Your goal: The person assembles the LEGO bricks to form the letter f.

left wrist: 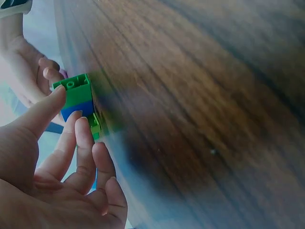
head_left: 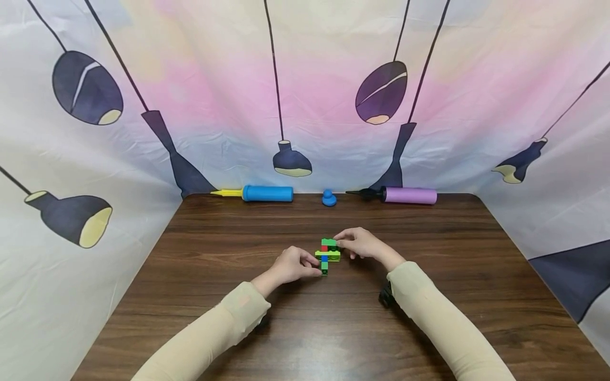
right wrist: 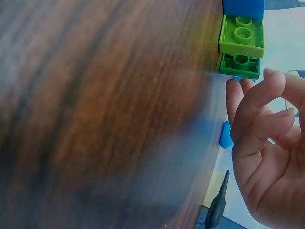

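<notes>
A small build of toy bricks (head_left: 325,259) stands on the table in the head view, with green, red, lime and blue bricks joined. My left hand (head_left: 292,265) pinches its near end; in the left wrist view the thumb lies against the near green brick (left wrist: 76,98) and fingertips touch the blue brick (left wrist: 78,111). Beside the far green brick (right wrist: 240,66) is my right hand (head_left: 360,243). Its bent, loose fingers come up to that brick's edge in the right wrist view; whether they touch it is hard to tell. The lime brick's (right wrist: 242,38) hollow underside shows there.
Along the table's back edge lie a blue hand pump (head_left: 268,193) with a yellow nozzle, a small blue knobbed piece (head_left: 329,198) and a purple hand pump (head_left: 410,195) with a black nozzle. A printed cloth (head_left: 324,95) hangs behind the wooden table (head_left: 329,323).
</notes>
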Action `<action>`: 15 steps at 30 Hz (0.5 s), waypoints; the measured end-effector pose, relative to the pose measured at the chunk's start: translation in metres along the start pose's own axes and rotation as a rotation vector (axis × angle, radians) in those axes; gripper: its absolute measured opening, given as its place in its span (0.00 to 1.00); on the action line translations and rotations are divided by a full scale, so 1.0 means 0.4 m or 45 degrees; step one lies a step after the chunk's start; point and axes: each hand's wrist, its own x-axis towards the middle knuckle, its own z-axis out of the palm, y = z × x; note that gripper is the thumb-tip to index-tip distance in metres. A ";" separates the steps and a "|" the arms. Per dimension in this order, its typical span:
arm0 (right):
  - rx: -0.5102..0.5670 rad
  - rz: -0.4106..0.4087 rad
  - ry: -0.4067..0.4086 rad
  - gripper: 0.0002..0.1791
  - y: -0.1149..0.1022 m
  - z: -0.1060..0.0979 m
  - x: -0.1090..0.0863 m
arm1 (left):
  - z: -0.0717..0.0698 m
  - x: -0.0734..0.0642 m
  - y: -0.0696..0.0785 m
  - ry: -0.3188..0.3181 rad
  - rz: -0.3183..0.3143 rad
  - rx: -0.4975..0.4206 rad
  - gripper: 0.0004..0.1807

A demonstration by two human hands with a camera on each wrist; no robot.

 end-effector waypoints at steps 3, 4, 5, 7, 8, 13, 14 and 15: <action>0.026 0.002 0.005 0.16 -0.005 -0.004 -0.001 | -0.014 -0.004 -0.006 -0.023 -0.003 -0.015 0.12; 0.034 0.004 0.010 0.16 -0.008 -0.005 -0.002 | -0.021 -0.006 -0.007 -0.031 -0.008 -0.015 0.13; 0.038 0.002 0.018 0.17 -0.010 -0.007 -0.003 | -0.028 -0.008 -0.008 -0.037 -0.014 -0.018 0.14; 0.038 -0.004 0.040 0.18 -0.015 -0.012 -0.006 | -0.043 -0.012 -0.010 -0.052 -0.035 -0.017 0.16; 0.034 -0.009 0.055 0.18 -0.017 -0.015 -0.008 | -0.051 -0.014 -0.010 -0.058 -0.049 -0.012 0.16; -0.014 -0.060 0.163 0.21 -0.029 -0.038 -0.033 | -0.088 -0.025 -0.007 -0.042 -0.087 0.020 0.15; -0.031 -0.079 0.195 0.20 -0.032 -0.043 -0.040 | -0.093 -0.026 -0.005 -0.029 -0.086 0.031 0.15; -0.058 -0.100 0.229 0.20 -0.036 -0.047 -0.048 | -0.098 -0.027 -0.004 -0.009 -0.081 0.043 0.15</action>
